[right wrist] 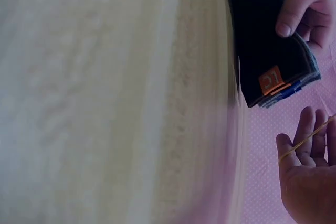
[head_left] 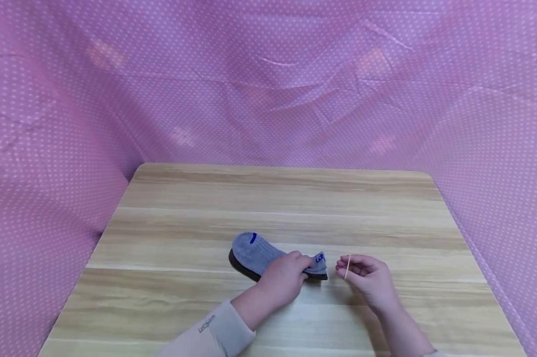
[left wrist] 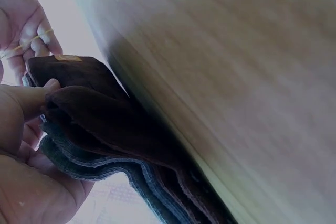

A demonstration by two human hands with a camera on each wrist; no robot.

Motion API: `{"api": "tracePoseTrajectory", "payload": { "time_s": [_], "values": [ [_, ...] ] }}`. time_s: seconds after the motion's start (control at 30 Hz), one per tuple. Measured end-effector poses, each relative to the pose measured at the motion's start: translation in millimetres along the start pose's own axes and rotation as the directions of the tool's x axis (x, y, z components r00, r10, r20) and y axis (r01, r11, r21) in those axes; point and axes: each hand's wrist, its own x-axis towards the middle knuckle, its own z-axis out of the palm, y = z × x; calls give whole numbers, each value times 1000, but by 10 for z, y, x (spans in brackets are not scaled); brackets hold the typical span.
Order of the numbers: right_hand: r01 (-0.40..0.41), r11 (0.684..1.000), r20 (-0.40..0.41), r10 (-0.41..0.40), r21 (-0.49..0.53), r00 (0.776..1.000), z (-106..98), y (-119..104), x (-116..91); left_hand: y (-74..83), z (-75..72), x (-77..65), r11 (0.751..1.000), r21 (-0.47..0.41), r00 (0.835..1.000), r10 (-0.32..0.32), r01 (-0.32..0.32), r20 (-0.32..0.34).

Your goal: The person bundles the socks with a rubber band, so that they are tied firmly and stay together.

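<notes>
A flat stack of socks (head_left: 257,255) lies on the table, a grey sock with blue marks on top and a dark one beneath. My left hand (head_left: 284,277) grips it near the cuff end, thumb on the dark side in the left wrist view, where the folded layers (left wrist: 105,124) show. At the cuff, the dark sock has an orange patch (right wrist: 271,79). Just right of the cuffs is my right hand (head_left: 373,282), with a thin yellow rubber band (head_left: 347,267) stretched across its spread thumb and fingers. The band stands apart from the socks.
The wood-grain table (head_left: 170,218) has rounded far corners. Pink dotted cloth (head_left: 268,99) hangs behind it and along both sides.
</notes>
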Motion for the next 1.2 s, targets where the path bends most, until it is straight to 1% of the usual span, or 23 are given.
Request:
{"api": "tracePoseTrajectory", "payload": {
  "time_s": [0.07, 0.17, 0.23, 0.33, 0.4, 0.5, 0.7, 0.83, 0.97, 1.03, 1.13, 1.2],
  "values": [
    [11, 995, 9, -11, -104, 1000, 27, -3, 11, -5, -3, -6, 1000, -17, 1000, -1, 1, -16],
    [53, 972, 65, -39, -228, 997, 63, 9, 22, -6, -14, -12, 999, -36, 1000, -13, 12, -27],
    [92, 951, 107, -63, -296, 992, 93, 21, 31, -13, -14, -11, 999, -39, 999, -20, 19, -29],
    [151, 910, 159, -96, -386, 983, 155, 9, 53, -25, -18, -9, 999, -39, 999, -22, 20, -31],
    [193, 871, 183, -121, -452, 976, 198, -8, 73, -33, -17, -10, 999, -40, 999, -16, 15, -37],
    [250, 801, 227, -146, -544, 963, 260, -34, 106, -38, -24, -12, 999, -47, 999, -12, 10, -41],
    [327, 642, 309, -145, -694, 940, 385, -58, 155, -44, -37, -13, 998, -58, 998, -38, 36, -48],
    [358, 537, 337, -141, -764, 931, 471, -72, 178, -38, -41, -23, 995, -75, 994, -68, 61, -88],
    [370, 468, 346, -140, -803, 928, 547, -70, 208, -41, -54, -41, 990, -111, 987, -100, 86, -129],
    [381, 442, 352, -149, -812, 924, 579, -69, 218, -48, -61, -46, 989, -119, 985, -106, 90, -138],
    [389, 412, 358, -153, -824, 921, 618, -67, 224, -61, -69, -46, 990, -120, 985, -89, 72, -146],
    [389, 405, 360, -149, -828, 921, 642, -60, 228, -72, -72, -50, 993, -109, 985, -69, 52, -158]
  ]
}}
